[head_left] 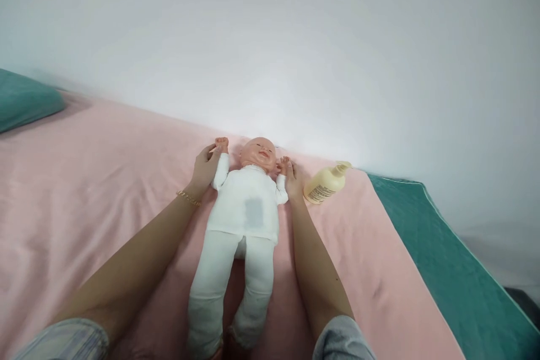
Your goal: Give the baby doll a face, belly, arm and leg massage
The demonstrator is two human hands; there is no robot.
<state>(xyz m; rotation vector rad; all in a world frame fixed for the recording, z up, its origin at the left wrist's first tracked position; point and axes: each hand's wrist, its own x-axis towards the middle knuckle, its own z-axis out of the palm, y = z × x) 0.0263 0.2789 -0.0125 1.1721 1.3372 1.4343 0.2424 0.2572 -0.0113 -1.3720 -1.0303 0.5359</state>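
Note:
A baby doll (242,202) in a white top and white trousers lies on its back on the pink sheet (126,180), head toward the wall. My left hand (206,167), with a gold bracelet at the wrist, holds the doll's raised hand on the left side, fingers closed round it. On the other side my right hand (294,181) has its fingers closed at the doll's other hand, close to the doll's head. A pale yellow pump bottle (324,184) stands tilted in view just right of my right hand.
A pale wall (270,39) rises behind the bed. At the far left lies a green pillow or cushion (27,100). Green fabric (447,259) runs along the right side of the pink sheet, with a dark object at the far right edge.

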